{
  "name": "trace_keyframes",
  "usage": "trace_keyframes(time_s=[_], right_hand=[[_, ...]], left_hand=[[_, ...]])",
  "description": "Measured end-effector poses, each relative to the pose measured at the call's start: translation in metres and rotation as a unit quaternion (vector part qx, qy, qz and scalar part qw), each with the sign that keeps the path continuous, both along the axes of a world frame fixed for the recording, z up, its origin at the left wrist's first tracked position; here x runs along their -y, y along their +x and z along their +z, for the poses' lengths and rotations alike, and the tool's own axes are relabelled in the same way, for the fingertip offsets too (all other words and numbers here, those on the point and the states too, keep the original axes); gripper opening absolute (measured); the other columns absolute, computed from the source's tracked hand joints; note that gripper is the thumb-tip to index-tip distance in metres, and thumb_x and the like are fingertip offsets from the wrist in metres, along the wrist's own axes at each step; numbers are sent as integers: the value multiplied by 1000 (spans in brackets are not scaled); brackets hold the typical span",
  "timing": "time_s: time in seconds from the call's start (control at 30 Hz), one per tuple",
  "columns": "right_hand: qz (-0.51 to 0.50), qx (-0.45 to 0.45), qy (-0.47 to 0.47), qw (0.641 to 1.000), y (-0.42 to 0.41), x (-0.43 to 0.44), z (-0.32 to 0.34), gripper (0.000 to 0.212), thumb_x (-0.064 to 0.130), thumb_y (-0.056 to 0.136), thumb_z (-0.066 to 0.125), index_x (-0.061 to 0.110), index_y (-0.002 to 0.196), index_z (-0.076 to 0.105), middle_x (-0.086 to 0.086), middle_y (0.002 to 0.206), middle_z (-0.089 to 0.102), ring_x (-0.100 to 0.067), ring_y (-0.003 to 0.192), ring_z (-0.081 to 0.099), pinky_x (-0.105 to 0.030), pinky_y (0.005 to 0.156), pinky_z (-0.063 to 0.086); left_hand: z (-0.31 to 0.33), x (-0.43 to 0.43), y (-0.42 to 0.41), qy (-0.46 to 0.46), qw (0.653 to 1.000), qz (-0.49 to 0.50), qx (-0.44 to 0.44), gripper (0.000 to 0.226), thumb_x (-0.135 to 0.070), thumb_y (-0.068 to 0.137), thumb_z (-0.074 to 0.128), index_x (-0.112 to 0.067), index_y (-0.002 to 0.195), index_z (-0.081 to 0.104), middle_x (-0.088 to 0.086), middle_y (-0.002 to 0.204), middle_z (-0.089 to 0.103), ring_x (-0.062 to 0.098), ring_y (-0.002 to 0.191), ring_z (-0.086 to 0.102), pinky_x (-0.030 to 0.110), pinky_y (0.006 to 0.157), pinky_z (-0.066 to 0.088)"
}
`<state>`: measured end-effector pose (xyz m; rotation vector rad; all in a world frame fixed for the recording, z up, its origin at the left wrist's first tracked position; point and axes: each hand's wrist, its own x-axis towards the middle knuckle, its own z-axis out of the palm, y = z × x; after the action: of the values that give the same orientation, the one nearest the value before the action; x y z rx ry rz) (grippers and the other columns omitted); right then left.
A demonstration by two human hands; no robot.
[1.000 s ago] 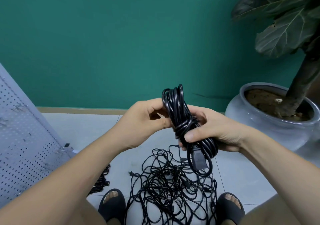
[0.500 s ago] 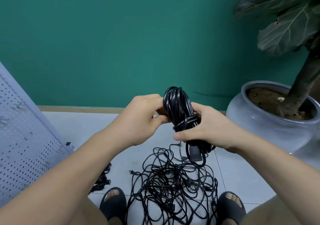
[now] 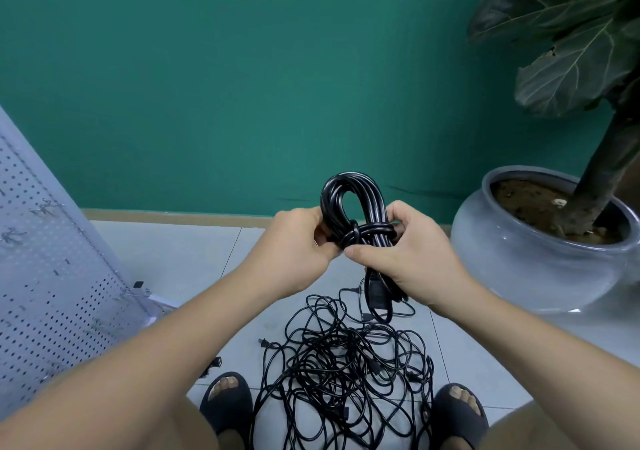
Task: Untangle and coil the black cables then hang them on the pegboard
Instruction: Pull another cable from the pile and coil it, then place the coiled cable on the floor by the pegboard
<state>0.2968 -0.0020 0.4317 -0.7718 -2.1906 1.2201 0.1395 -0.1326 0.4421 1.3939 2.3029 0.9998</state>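
both hands, left hand (image 3: 298, 245) and right hand (image 3: 408, 259), fingers clamped round the coiled cable (image 3: 356, 214) (tangled pile (image 3: 346, 373) on the floor below)

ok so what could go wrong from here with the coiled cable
The wrap round the coiled cable may not be secured yet; if the left hand or right hand eases, it may spring loose. Its plug hangs over the tangled pile and could snag there on the way to the pegboard.
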Motion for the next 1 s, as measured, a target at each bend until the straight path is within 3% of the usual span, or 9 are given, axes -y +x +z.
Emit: trace_keyframes(time_s=[0.07,0.17,0.33,0.47,0.53,0.63,0.77,0.87,1.0], right_hand=[[-2,-2,-11,1000,-4,1,-1,59,61,57,92,21,89,62,0,79,76,-14,65,62,-41,68,53],[0,5,-21,1000,-16,4,-5,58,58,61,97,19,90,65,-2,79,76,-14,63,60,-37,65,50],[12,27,-9,1000,-55,19,-13,57,61,63,96,22,92,66,5,82,77,-10,69,65,-33,66,50],[29,8,-19,999,-99,49,-21,51,57,76,92,25,100,60,7,89,74,-8,73,65,-24,58,47],[48,9,-22,999,-119,66,-29,50,56,82,88,23,101,57,5,89,71,-8,72,63,-21,54,46],[110,40,-22,993,-147,82,-44,47,56,86,85,24,104,55,4,91,70,-9,72,64,-16,47,44],[180,83,-8,980,-189,93,-71,51,58,84,86,27,114,59,11,98,72,-6,83,68,-21,61,48],[217,133,-14,967,-223,104,-97,57,60,81,88,24,112,57,8,95,73,-5,78,67,-16,54,43],[265,182,-18,947,-263,123,-147,57,54,78,93,23,105,55,12,88,68,-1,75,61,-13,54,39]], left_hand=[[0,4,-2,-14,997,-23,72,8,-26,96,72,-33,98,72,-9,76,71,9,66,70,23,67,53],[-3,14,-10,-36,988,-29,147,5,-22,94,72,-26,95,73,-6,77,70,8,68,67,32,78,51],[-7,35,-42,-78,980,-16,180,12,-23,97,70,-14,104,73,-6,90,73,8,75,66,29,69,44],[-19,62,-78,-21,979,31,201,17,-20,100,67,-12,115,69,0,108,78,12,102,76,31,88,58],[-29,80,-94,20,970,55,236,17,-12,102,65,-3,117,66,8,104,81,20,100,79,34,87,57],[-46,107,-112,44,965,74,247,25,-9,104,60,-18,125,72,7,101,82,20,96,80,30,83,56],[-82,136,-135,49,953,93,285,25,-21,104,64,-32,124,76,-4,116,80,12,110,75,31,92,54],[-120,157,-159,44,935,129,328,29,-36,100,61,-31,124,76,-9,126,77,10,123,69,37,98,51],[-187,187,-177,57,888,221,398,43,-59,92,64,-20,107,76,0,114,81,18,110,76,39,87,47]])
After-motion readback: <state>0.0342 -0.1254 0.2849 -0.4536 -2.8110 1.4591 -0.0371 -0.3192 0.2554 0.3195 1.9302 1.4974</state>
